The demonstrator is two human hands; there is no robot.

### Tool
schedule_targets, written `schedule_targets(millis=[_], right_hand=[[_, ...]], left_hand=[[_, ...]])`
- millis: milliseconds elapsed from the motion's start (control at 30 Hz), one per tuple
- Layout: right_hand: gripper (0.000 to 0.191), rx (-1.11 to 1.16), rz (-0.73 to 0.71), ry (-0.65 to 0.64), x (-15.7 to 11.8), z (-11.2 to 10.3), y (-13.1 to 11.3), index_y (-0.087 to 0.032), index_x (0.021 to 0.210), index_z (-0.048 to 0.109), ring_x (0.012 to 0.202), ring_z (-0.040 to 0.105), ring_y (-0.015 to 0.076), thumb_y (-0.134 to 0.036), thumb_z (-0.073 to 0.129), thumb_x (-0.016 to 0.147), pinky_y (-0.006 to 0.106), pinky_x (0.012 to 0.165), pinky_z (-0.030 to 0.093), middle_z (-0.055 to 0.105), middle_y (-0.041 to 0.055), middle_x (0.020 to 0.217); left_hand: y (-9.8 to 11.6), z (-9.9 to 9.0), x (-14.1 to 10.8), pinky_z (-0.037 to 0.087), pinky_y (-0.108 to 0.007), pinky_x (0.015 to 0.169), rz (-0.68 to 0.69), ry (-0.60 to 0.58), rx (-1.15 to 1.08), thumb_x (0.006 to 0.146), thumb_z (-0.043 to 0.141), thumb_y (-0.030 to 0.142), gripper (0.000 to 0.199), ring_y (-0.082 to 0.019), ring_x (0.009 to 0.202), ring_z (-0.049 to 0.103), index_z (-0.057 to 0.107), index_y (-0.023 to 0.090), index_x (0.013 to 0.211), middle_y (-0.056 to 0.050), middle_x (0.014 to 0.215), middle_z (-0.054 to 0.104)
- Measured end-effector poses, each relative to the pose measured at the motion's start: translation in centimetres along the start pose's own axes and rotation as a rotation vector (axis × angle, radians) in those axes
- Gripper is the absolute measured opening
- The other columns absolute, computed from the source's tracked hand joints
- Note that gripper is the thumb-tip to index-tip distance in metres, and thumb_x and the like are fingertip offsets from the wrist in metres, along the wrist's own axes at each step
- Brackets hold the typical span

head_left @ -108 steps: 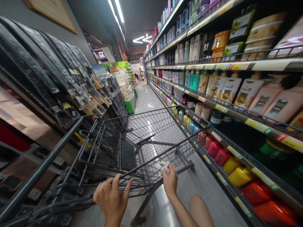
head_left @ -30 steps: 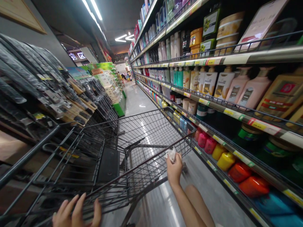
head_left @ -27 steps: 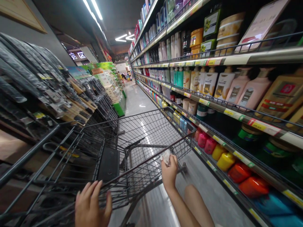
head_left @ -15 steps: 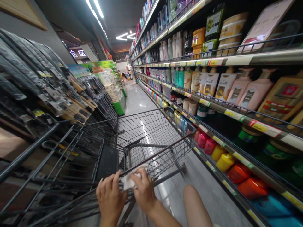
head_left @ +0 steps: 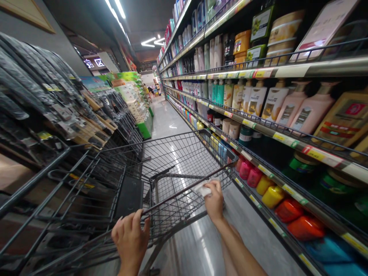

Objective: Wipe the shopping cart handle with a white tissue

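Note:
My left hand [head_left: 131,237] is closed over the near rim of a dark wire shopping cart [head_left: 178,153], its fingertips curled on the bar. Farther right along the same rim, my right hand [head_left: 214,199] pinches a crumpled white cloth or tissue [head_left: 203,188], which lies against the bar. The cart's wire basket stands between me and the aisle, and its mesh shows the floor through it.
On the right, long shelves [head_left: 287,142] hold bottles [head_left: 257,100] and jars. At left hang dark plastic-wrapped goods [head_left: 34,76]. A green-based stack of packets [head_left: 143,129] stands farther along. The shiny floor [head_left: 165,115] runs between them.
My right hand has moved right and forward along the cart rim with the white cloth, away from my left hand. The left hand has shifted slightly down and left.

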State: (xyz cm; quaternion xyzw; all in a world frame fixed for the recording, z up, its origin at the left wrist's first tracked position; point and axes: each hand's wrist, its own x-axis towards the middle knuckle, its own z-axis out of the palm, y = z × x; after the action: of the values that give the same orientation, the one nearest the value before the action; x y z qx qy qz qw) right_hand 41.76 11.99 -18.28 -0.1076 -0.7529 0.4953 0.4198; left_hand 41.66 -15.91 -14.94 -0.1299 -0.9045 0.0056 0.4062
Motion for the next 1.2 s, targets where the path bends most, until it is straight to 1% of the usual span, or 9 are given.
schedule_targets(millis=[100, 200, 367, 467, 567, 700, 900, 1033, 1200], right_hand=[[0.015, 0.001, 0.081, 0.104, 2.4, -1.4, 2.0, -0.019, 0.080, 0.063, 0.086, 0.055, 0.0196, -0.013, 0.054, 0.070, 0.033, 0.078, 0.047, 0.051, 0.0048, 0.089], [0.011, -0.002, 0.123, 0.147, 4.4, -2.6, 4.0, -0.019, 0.079, 0.063, 0.083, 0.054, 0.0205, -0.020, 0.057, 0.069, 0.035, 0.077, 0.047, 0.052, 0.0049, 0.087], [0.018, 0.017, 0.249, 0.293, 6.8, -3.9, 6.4, -0.016, 0.078, 0.063, 0.078, 0.055, 0.0209, -0.027, 0.059, 0.064, 0.038, 0.076, 0.047, 0.054, 0.0061, 0.085], [0.022, 0.047, 0.295, 0.290, 7.2, -4.4, 7.2, -0.016, 0.078, 0.064, 0.079, 0.056, 0.0208, -0.030, 0.062, 0.061, 0.038, 0.077, 0.047, 0.057, 0.0054, 0.084], [0.030, 0.141, 0.348, 0.242, 6.9, -4.3, 7.2, -0.014, 0.085, 0.065, 0.080, 0.058, 0.0207, -0.034, 0.063, 0.062, 0.035, 0.075, 0.048, 0.060, 0.0069, 0.087], [0.036, 0.181, 0.384, 0.251, 6.7, -3.5, 6.5, -0.013, 0.090, 0.066, 0.081, 0.059, 0.0211, -0.040, 0.061, 0.067, 0.034, 0.075, 0.049, 0.062, 0.0093, 0.091], [0.026, 0.054, 0.289, 0.243, 7.3, -2.3, 5.8, -0.016, 0.078, 0.065, 0.079, 0.057, 0.0221, -0.038, 0.055, 0.071, 0.036, 0.076, 0.047, 0.059, 0.0087, 0.085], [0.023, 0.052, 0.254, 0.219, 6.8, -1.4, 5.6, -0.016, 0.079, 0.065, 0.080, 0.056, 0.0219, -0.036, 0.054, 0.072, 0.035, 0.076, 0.047, 0.059, 0.0079, 0.083], [0.021, 0.068, 0.264, 0.258, 5.7, -0.8, 4.8, -0.016, 0.081, 0.064, 0.081, 0.056, 0.0219, -0.033, 0.055, 0.072, 0.035, 0.076, 0.046, 0.060, 0.0072, 0.083]], left_hand=[[-0.1, 0.2, 0.0, 0.033, -0.044, 0.092, 0.013, 0.012, 0.009, 0.079, 0.053, 0.030, 0.026, -0.026, 0.097, 0.050, 0.059, 0.021, 0.103, -0.008, 0.092, 0.061], [-0.3, 0.3, 0.0, 0.033, -0.043, 0.092, 0.030, 0.025, 0.014, 0.079, 0.054, 0.030, 0.026, -0.025, 0.096, 0.050, 0.058, 0.021, 0.103, -0.008, 0.092, 0.061], [-0.4, 0.0, 0.2, 0.034, -0.043, 0.091, 0.051, 0.025, 0.040, 0.079, 0.054, 0.031, 0.026, -0.025, 0.094, 0.051, 0.057, 0.022, 0.103, -0.007, 0.091, 0.061], [-0.2, -0.4, 0.5, 0.034, -0.042, 0.090, 0.071, 0.038, 0.046, 0.080, 0.052, 0.032, 0.026, -0.025, 0.094, 0.050, 0.057, 0.021, 0.103, -0.008, 0.090, 0.061], [0.2, -0.7, 0.8, 0.034, -0.042, 0.089, 0.076, 0.047, 0.062, 0.081, 0.052, 0.033, 0.027, -0.026, 0.093, 0.050, 0.057, 0.019, 0.103, -0.009, 0.090, 0.060], [0.5, -0.9, 1.1, 0.035, -0.042, 0.089, 0.090, 0.057, 0.101, 0.081, 0.054, 0.033, 0.028, -0.026, 0.093, 0.051, 0.056, 0.017, 0.103, -0.009, 0.088, 0.060], [0.7, -0.9, 1.7, 0.036, -0.043, 0.087, 0.082, 0.082, 0.120, 0.081, 0.052, 0.033, 0.026, -0.027, 0.091, 0.051, 0.056, 0.016, 0.100, -0.009, 0.085, 0.059], [1.1, -0.8, 1.8, 0.035, -0.046, 0.087, 0.008, 0.054, 0.119, 0.078, 0.050, 0.034, 0.028, -0.029, 0.092, 0.050, 0.055, 0.017, 0.099, -0.009, 0.085, 0.058], [1.0, -0.9, 1.7, 0.034, -0.048, 0.089, -0.041, 0.020, 0.147, 0.076, 0.048, 0.035, 0.030, -0.029, 0.092, 0.049, 0.053, 0.016, 0.098, -0.009, 0.085, 0.055]])
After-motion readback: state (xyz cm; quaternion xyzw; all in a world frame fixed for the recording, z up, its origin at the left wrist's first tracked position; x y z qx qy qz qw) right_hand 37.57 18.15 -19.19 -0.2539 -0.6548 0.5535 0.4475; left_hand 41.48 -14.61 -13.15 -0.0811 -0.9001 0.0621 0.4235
